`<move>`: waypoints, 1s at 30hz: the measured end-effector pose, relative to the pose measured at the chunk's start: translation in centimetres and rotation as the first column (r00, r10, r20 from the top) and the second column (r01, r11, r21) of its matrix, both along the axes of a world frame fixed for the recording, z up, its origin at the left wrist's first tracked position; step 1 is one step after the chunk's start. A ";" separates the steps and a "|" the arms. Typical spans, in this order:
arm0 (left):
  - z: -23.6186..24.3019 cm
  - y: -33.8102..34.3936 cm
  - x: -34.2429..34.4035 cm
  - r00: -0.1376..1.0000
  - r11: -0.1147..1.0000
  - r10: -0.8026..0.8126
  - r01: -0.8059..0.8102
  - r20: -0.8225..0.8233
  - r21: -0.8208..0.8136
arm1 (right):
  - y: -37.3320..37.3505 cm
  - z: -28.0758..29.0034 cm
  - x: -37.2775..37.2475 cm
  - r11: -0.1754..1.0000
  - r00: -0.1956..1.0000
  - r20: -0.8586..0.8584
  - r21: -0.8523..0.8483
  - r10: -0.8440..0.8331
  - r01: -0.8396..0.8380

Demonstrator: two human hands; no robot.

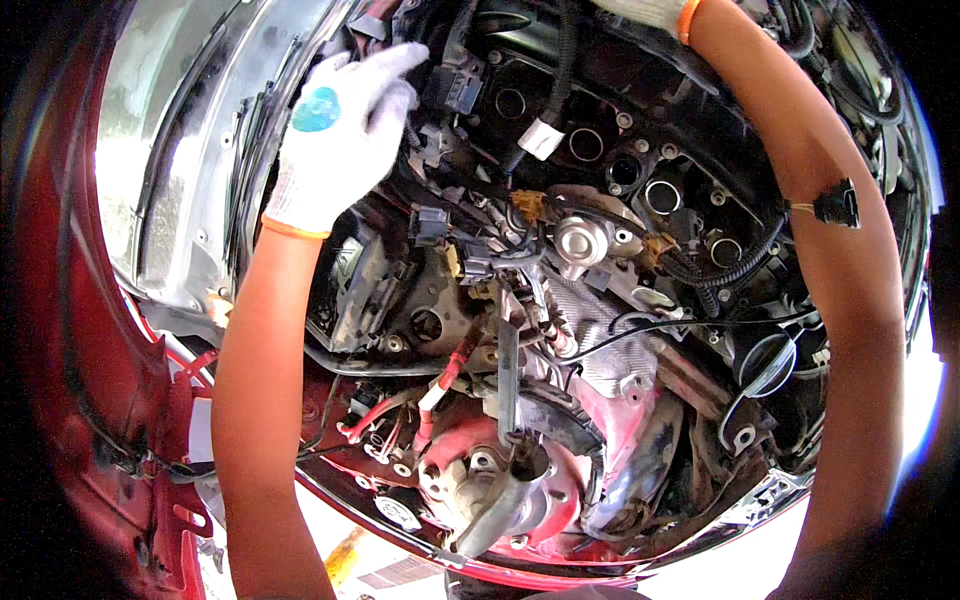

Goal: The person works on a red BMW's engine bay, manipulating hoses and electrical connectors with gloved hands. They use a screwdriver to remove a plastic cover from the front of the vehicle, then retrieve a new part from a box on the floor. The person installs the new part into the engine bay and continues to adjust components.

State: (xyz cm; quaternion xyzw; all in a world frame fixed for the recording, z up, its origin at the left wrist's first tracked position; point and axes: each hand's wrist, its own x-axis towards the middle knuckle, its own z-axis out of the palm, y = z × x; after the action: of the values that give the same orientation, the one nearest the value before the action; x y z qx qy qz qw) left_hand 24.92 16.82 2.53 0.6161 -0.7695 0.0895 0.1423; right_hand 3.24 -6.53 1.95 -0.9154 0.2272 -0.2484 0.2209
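My left hand (345, 140), in a white knit glove with a blue-green patch and an orange cuff, is over the far left side of the engine bay. Its fingers are stretched and partly apart, and nothing shows in them. Just right of the fingertips is a dark grey connector (461, 88); whether the hand touches any part there I cannot tell. Cut off by the upper edge, my right hand (650, 10) wears a similar glove and reaches across the engine's far right side. Its fingers are out of sight. Between the arms lies the engine (610, 270) with round openings exposed.
A corrugated black wiring tube (562, 75) with a white tag (540, 140) crosses the far part. Loose connectors (432, 225) sit mid-left. An open metal pipe (510, 490) stands near the front edge. A black plug (838, 204) hangs by my right forearm. Red bodywork (130, 420) borders the left.
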 end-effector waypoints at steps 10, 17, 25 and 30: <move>-1.0 0.3 1.0 0.975 0.994 -0.029 0.004 -0.222 -0.112 | 2.0 1.9 0.4 0.993 0.995 -0.033 0.064 0.099 -0.097; -1.4 -0.6 0.2 0.951 0.990 -0.016 0.059 0.310 -0.131 | 0.7 1.7 -0.4 0.997 0.993 -0.104 0.067 0.055 -0.049; -1.2 -0.3 1.3 0.933 0.993 -0.118 0.105 0.340 0.059 | 1.0 1.5 -0.1 0.997 0.996 -0.078 0.063 0.052 -0.047; -0.8 -0.2 1.2 0.983 0.984 -0.121 0.100 0.141 0.150 | 3.2 1.1 1.1 0.951 0.955 0.005 -0.091 0.296 -0.295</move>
State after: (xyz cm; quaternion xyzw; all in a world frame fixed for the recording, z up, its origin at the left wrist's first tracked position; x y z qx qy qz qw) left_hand 26.11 16.58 1.77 0.5726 -0.8154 0.0723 0.0449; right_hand 4.39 -3.38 3.03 -0.9456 0.0745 -0.2308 0.2167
